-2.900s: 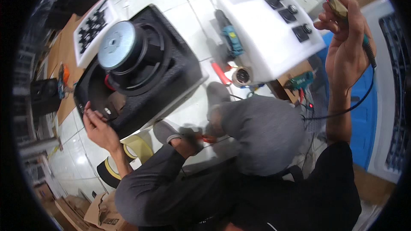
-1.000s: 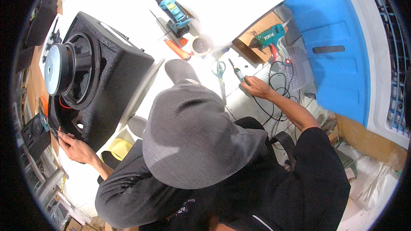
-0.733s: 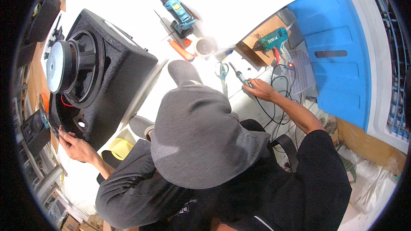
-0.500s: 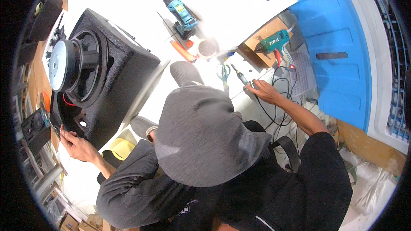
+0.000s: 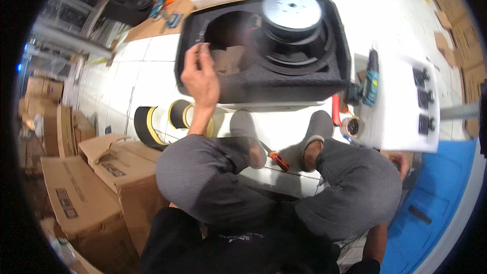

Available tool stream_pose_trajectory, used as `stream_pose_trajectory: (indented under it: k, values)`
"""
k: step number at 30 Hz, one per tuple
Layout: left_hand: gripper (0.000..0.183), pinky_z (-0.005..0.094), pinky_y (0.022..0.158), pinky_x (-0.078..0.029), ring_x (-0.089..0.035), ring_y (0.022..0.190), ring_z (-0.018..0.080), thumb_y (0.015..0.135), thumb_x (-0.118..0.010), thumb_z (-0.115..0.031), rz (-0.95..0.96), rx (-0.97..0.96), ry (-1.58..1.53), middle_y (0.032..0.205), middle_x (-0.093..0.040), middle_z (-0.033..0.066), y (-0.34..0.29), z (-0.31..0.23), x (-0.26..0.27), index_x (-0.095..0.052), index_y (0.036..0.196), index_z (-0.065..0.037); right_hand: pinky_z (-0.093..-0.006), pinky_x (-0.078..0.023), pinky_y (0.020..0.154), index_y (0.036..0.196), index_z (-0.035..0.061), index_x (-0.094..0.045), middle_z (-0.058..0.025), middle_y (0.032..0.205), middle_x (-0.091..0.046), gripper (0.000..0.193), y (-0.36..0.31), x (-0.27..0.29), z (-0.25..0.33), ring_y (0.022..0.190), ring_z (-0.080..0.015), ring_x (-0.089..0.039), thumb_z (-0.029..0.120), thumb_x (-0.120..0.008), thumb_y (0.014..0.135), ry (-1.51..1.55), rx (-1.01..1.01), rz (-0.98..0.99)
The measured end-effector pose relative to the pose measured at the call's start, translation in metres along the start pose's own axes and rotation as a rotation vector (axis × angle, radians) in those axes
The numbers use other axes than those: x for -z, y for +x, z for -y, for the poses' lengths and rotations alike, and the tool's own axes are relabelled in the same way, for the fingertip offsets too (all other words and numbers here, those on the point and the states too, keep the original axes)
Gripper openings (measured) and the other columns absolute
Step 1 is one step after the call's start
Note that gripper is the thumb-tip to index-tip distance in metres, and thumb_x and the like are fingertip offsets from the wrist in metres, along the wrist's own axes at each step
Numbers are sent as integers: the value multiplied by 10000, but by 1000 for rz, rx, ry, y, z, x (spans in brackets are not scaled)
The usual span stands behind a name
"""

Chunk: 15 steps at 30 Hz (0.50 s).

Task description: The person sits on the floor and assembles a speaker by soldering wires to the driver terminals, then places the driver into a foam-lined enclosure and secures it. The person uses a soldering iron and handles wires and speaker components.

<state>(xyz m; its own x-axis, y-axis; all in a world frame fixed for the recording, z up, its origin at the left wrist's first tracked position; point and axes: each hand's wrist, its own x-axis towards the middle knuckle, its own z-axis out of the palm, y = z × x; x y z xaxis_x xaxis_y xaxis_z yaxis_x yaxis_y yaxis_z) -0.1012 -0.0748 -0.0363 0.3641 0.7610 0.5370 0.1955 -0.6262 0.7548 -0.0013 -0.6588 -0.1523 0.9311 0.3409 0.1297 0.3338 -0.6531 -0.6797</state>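
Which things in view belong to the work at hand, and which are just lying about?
Likely in the work:
speaker box, with the left hand at its left end, grip unclear
driver, resting on the speaker box
right hand, mostly hidden, so whatever it may hold cannot be seen

Apparently just lying about:
drill
tape roll
screwdriver
cartons
black-and-yellow rolls

Dark print marks two cardboard boxes toward eight o'clock; small white lettering crosses the black shirt at six o'clock, too blurred to read.
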Motion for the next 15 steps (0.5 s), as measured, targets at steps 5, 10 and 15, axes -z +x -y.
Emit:
stream_pose_trajectory:
  k: [5, 10, 15]
  values:
    - [243, 305, 656, -494, -622, 699, 140, 1026, -599, -212, -2, 84, -112, 816, -697, 87, 1, -8, 4, -698, 1102, -3, -325, -500, 860, 1382, -67, -478, -190, 1129, -626, 409, 89, 27, 184, 981, -227, -612, -74, -454, 974, 315, 409, -639]
    - [306, 336, 771, -536, -725, 847, 239, 1010, -615, -269, -20, 171, -194, 923, -750, 162, 0, -4, 7, -709, 1077, 15, -348, -510, 798, 1376, -75, -477, -215, 1116, -647, 395, 108, 47, 312, 918, -222, -635, -53, -436, 983, 388, 513, -229]
    - [260, 365, 761, -533, -725, 842, 316, 988, -628, -220, -21, 129, -138, 931, -735, 193, 0, -2, 7, -711, 1069, 12, -345, -508, 743, 1236, -50, -559, -199, 1015, -662, 269, 117, 73, 368, 824, -226, -645, 21, -487, 986, -1, 970, 218]
